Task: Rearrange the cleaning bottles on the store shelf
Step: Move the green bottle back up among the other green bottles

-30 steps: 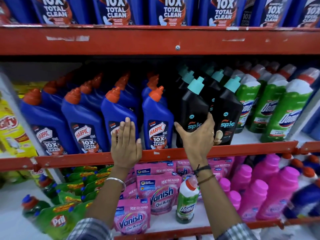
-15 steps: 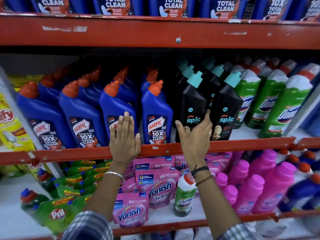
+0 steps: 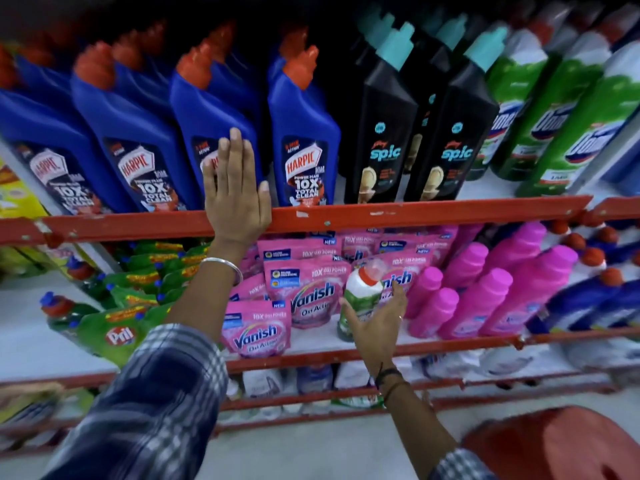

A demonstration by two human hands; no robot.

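My left hand (image 3: 235, 195) lies flat and open against the front of a blue Harpic bottle (image 3: 207, 109), with its palm over the red shelf rail (image 3: 415, 211). More blue Harpic bottles (image 3: 304, 133) stand in rows beside it. One shelf down, my right hand (image 3: 375, 323) wraps its thumb and fingers around a small green bottle with a white top and red cap (image 3: 362, 289). That bottle stands upright among pink Vanish pouches (image 3: 308, 292). Black Spic bottles (image 3: 381, 133) with teal caps stand right of the Harpic rows.
Large green Domex bottles (image 3: 561, 116) fill the upper shelf's right end. Pink bottles (image 3: 485, 292) crowd the lower shelf right of the small bottle, and green Pril bottles (image 3: 110, 330) lie at its left. A red rounded object (image 3: 554, 445) sits low at the right.
My right hand dropped from the black Spic bottles on the upper shelf to the small green bottle on the lower shelf. The view tilted downward. My left hand stayed on the Harpic bottle.
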